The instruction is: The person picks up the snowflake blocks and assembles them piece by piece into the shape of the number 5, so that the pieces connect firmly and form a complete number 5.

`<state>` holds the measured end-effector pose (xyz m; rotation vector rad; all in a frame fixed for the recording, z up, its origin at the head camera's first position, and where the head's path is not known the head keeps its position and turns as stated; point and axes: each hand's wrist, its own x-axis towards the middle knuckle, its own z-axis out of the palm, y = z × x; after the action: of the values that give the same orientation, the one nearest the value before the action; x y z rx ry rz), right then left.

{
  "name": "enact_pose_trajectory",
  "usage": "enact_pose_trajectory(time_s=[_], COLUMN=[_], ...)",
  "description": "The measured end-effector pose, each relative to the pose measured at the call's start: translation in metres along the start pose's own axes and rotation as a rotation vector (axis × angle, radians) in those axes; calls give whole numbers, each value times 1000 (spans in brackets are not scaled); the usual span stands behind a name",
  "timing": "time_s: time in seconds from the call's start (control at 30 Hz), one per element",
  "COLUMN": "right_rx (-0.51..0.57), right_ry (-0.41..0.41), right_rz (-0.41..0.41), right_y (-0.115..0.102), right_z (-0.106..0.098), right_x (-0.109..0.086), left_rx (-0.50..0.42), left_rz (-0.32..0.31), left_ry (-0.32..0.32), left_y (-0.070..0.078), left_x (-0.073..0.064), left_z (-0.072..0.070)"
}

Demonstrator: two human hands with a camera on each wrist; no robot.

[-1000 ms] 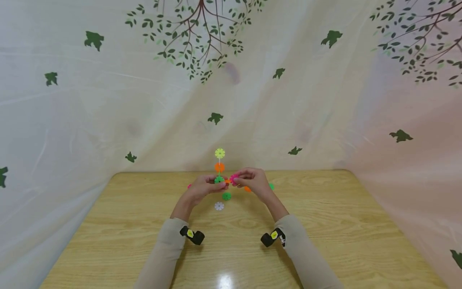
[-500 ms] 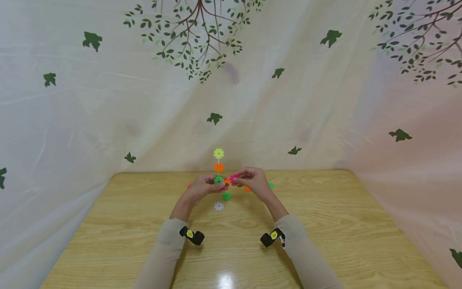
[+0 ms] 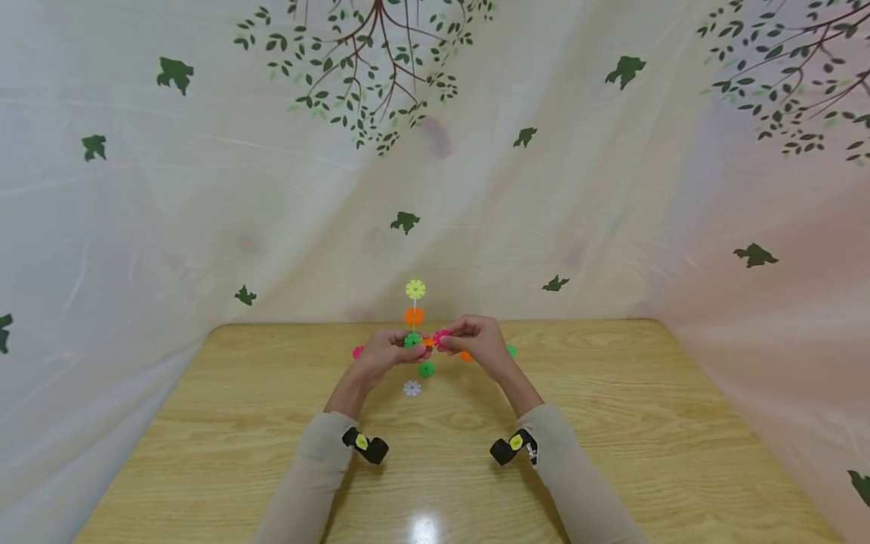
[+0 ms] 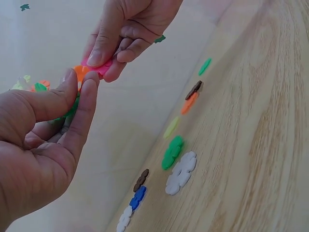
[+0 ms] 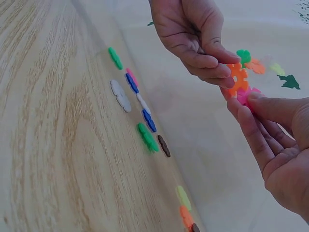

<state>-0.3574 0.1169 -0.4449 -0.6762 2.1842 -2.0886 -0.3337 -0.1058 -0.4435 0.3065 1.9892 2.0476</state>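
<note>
Plastic snowflake discs are joined into a chain above the table: a yellow disc (image 3: 415, 289) at the top, an orange disc (image 3: 414, 316) below it, then a green disc (image 3: 412, 340). My left hand (image 3: 381, 355) pinches the chain near its lower end, thumb and fingers on a second orange disc (image 5: 237, 79). From the other side my right hand (image 3: 477, 344) pinches a pink disc (image 5: 247, 96) between thumb and fingers. The pink disc meets the orange one's edge; fingertips cover part of that joint.
Loose snowflake discs lie on the wooden table (image 3: 612, 438), including a white one (image 3: 411, 387) and a green one (image 3: 427, 369) in front of the hands. Several more, among them a blue disc (image 4: 137, 197) and a brown disc (image 4: 194, 90), lie toward the far edge.
Both hands keep their grips nearly in place. My left wrist has shifted slightly right, showing more of a pink disc on the table, and the chain's top has swayed a little.
</note>
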Motion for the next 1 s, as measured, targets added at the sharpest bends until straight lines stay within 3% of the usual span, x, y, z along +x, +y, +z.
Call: enact_pose_trajectory(time_s=[0.4,0.8,1.0], right_rx=[36,58,49], right_ry=[-2,52,48], right_rz=[6,-40,-14], right_y=[-5,-4,-3], right_z=[1,7,8], right_x=[-2,-3,-3], left_rx=[-48,-69,-66], left_rz=[-8,-26,-14], left_ry=[-3,11,0], left_y=[1,3,2], left_x=[0,0,-1], left_z=[1,0,-1])
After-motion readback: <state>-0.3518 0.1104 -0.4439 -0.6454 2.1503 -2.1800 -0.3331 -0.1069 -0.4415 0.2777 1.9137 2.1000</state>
